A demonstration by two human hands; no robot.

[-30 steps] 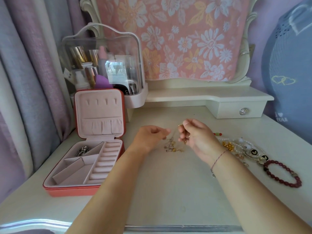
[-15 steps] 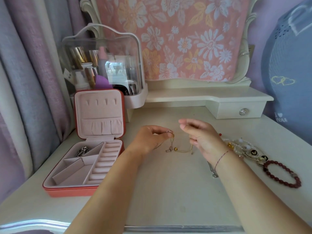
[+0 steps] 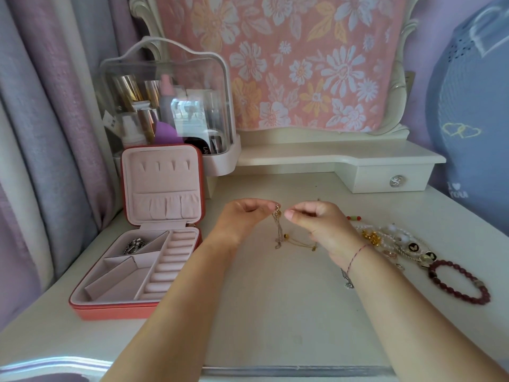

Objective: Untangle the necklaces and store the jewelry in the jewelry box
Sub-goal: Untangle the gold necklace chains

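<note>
Since the earlier frame the right hand (image 3: 321, 226) has closed on the left hand (image 3: 242, 217); both hands' fingers (image 3: 289, 215) pinch the tangled thin gold necklaces (image 3: 277, 230) above the white worktop (image 3: 275, 312); untangling continues; next, we judge, strands need teasing apart.

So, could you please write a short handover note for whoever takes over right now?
Left hand and right hand both pinch the tangled gold chains, lifted with ends trailing on the table.
Jewelry box open at left; one silver piece stored.
Left to do: finish untangling, then store the chains, the bead pile and red bracelet.
</note>
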